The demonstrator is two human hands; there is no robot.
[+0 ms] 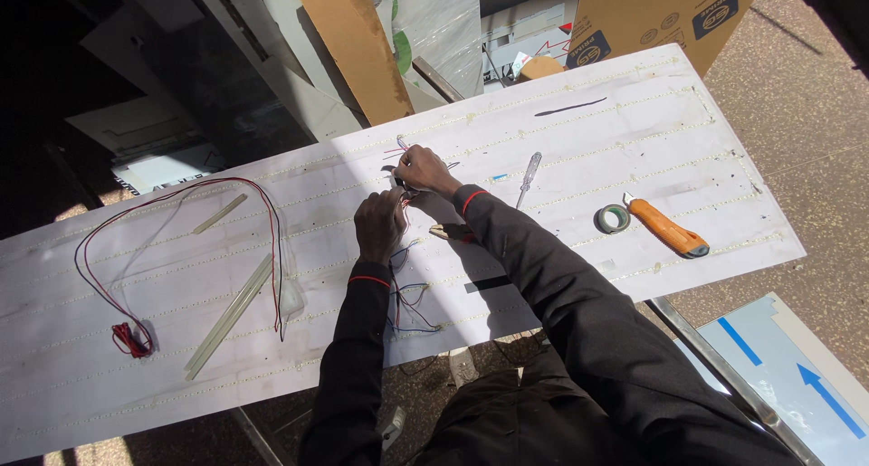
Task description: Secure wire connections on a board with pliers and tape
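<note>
Fingers of both hands, left hand (378, 223) and right hand (421, 169), are pinched on thin wires (405, 211), which could be snapped or tangled if pulled toward six o'clock.

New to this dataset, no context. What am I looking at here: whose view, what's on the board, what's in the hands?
One picture, from a camera on a person's head looking down at their own two bare hands; no robot. The left hand and right hand meet over thin wires on a long white panel and seem to pinch them; the exact grip is hard to see. On the panel: a red wire loop, two pale sticks, a screwdriver, a tape roll and an orange knife.
</note>
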